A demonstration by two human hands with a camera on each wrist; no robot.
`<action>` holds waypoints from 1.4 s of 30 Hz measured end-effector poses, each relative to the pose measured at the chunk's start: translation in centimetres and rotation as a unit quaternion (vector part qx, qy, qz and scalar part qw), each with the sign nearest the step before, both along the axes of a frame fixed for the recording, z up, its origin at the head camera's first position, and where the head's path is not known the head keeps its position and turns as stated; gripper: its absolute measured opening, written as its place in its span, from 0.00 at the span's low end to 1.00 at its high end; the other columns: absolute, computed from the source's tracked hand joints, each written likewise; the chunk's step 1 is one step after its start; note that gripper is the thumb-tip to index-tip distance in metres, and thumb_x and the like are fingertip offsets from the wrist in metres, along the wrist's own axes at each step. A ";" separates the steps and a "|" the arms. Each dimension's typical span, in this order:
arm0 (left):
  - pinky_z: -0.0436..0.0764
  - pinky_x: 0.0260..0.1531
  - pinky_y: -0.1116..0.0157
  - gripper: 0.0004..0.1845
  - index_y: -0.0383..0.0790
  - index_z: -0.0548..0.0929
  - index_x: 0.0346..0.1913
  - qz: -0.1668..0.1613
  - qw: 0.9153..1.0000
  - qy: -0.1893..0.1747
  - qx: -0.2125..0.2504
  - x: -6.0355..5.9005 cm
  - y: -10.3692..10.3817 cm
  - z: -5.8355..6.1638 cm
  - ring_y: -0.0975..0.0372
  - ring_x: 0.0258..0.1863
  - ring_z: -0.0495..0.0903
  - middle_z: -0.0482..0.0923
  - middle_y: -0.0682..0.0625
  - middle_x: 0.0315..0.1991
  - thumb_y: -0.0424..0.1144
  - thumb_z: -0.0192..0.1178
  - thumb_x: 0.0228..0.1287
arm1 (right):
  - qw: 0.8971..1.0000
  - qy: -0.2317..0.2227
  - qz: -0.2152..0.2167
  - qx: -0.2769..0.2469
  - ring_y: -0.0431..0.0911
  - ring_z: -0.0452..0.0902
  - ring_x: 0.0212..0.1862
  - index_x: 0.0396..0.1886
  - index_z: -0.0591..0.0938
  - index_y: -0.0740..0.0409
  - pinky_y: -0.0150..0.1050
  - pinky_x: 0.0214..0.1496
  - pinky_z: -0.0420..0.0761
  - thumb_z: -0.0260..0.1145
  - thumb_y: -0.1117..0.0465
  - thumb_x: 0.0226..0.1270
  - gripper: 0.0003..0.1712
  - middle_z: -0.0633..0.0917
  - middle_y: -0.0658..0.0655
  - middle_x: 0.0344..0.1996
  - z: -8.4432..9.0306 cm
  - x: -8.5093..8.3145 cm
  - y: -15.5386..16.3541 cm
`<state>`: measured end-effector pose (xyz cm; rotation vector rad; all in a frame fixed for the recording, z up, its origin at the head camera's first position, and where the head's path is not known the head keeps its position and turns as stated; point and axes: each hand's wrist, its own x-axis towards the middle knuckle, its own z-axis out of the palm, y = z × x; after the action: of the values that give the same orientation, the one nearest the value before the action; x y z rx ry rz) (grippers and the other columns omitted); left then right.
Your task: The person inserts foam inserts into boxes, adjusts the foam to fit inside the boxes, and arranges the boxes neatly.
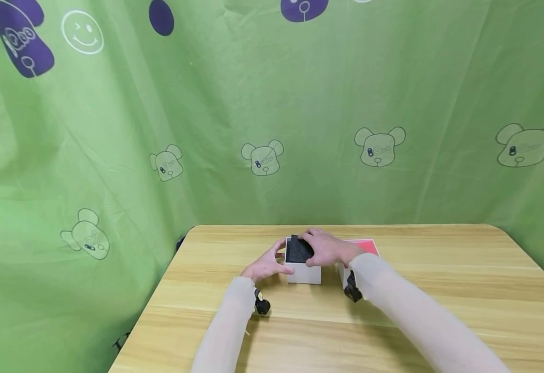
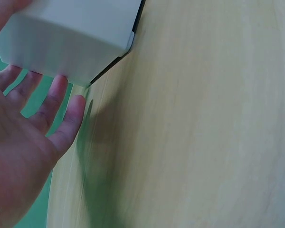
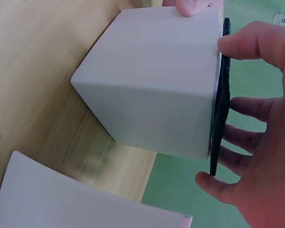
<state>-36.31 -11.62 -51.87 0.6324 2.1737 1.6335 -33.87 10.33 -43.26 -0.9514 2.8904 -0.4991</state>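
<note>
A white box (image 1: 304, 274) stands on the table, with a thin black foam-like pad (image 1: 298, 250) across its open-looking top. My left hand (image 1: 266, 263) steadies the box from the left, thumb on the front wall; in the left wrist view its fingers (image 2: 52, 102) spread along another side of the white box (image 2: 71, 40). Over the top, my right hand (image 1: 326, 248) holds the pad by its edges. The right wrist view shows the thumb (image 3: 249, 42) at the rim and fingertips against the black pad (image 3: 221, 107), which overhangs the box slightly. What lies under the pad is hidden.
Right of the box, partly behind my right wrist, is a second white box with a pink-red top or inside (image 1: 367, 245). Both stand on a wood-grain table (image 1: 430, 269). A green curtain (image 1: 318, 191) hangs behind the table and along its left.
</note>
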 end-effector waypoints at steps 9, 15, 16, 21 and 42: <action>0.74 0.53 0.62 0.53 0.45 0.47 0.75 -0.001 1.000 -0.005 0.004 -0.2 0.1 -0.2 0.52 0.63 0.63 0.51 0.49 0.72 0.27 0.69 0.51 | 0.999 -0.032 -0.005 -0.029 0.55 0.69 0.53 0.65 0.69 0.61 0.54 0.54 0.72 0.71 0.55 0.45 0.44 0.69 0.64 0.59 -0.7 -0.6 0.1; 0.74 0.53 0.62 0.53 0.46 0.47 0.75 -0.006 1.000 -0.008 0.010 -0.3 0.1 -0.3 0.52 0.63 0.64 0.51 0.48 0.72 0.26 0.69 0.50 | 0.998 -0.045 0.010 -0.045 0.56 0.67 0.56 0.64 0.70 0.61 0.54 0.56 0.70 0.70 0.56 0.46 0.42 0.68 0.65 0.61 -0.8 -0.7 0.1; 0.74 0.53 0.62 0.53 0.46 0.47 0.75 -0.006 1.000 -0.009 0.010 -0.3 0.1 -0.3 0.52 0.62 0.64 0.51 0.48 0.72 0.26 0.69 0.50 | 0.998 -0.048 0.012 -0.047 0.58 0.66 0.58 0.64 0.70 0.61 0.55 0.57 0.69 0.70 0.56 0.46 0.42 0.67 0.66 0.62 -0.8 -0.6 0.1; 0.73 0.54 0.62 0.53 0.47 0.48 0.75 -0.005 1.000 -0.007 0.011 -0.4 0.0 -0.3 0.52 0.63 0.64 0.51 0.49 0.72 0.27 0.69 0.50 | 0.997 -0.061 0.012 -0.053 0.62 0.56 0.67 0.67 0.68 0.59 0.59 0.63 0.62 0.68 0.53 0.54 0.40 0.60 0.65 0.69 -0.9 -0.5 0.2; 0.73 0.55 0.60 0.53 0.41 0.45 0.75 -0.019 1.000 -0.014 0.018 0.2 -0.1 0.8 0.47 0.64 0.61 0.47 0.42 0.73 0.26 0.69 0.50 | 0.998 -0.007 0.061 -0.031 0.63 0.59 0.66 0.65 0.70 0.63 0.60 0.63 0.62 0.57 0.52 0.71 0.29 0.63 0.67 0.67 -1.6 -0.6 -0.2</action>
<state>-36.09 -11.72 -51.03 0.6523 2.1037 1.6546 -34.52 10.10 -44.83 -1.1198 2.7976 -0.5872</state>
